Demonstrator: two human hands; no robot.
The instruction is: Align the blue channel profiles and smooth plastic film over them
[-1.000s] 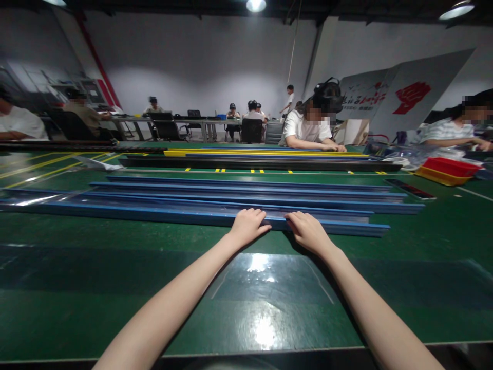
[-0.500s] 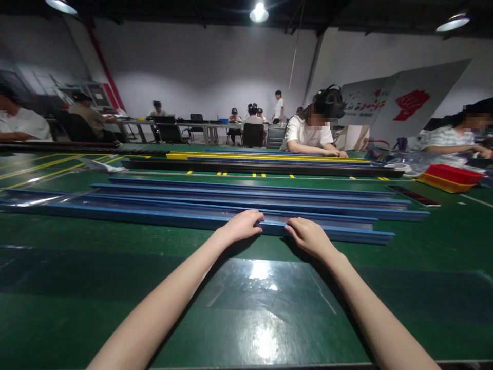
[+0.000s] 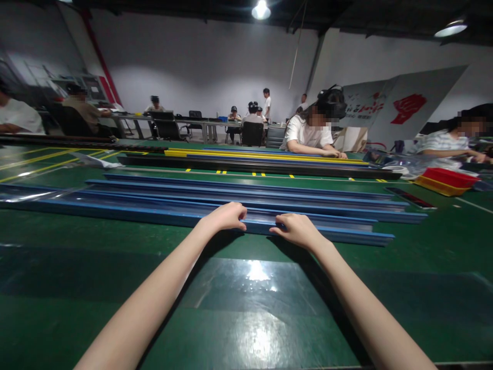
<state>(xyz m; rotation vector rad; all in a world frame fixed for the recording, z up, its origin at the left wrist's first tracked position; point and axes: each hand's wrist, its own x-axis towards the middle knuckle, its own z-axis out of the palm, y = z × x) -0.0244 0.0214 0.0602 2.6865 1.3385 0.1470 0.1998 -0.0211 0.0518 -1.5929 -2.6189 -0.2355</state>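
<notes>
A long blue channel strip lies across the table in front of me, its open side up. My left hand grips its near wall, fingers curled over the rim and thumb at the front. A short way to the right, my right hand holds the same wall between bent fingers and thumb. The fingertips inside the channel are partly hidden. Clear film shines at the strip's left end. Just behind lie more blue channel strips, side by side.
Transparent sheet lies flat on the green tabletop under my forearms. Farther back are yellow strips and a black strip. On the right are a phone and a red bin. A co-worker leans over the far side.
My left hand has slid left along the near wall of the channel strip. My right hand has shifted slightly left. The gap between the hands is wider.
</notes>
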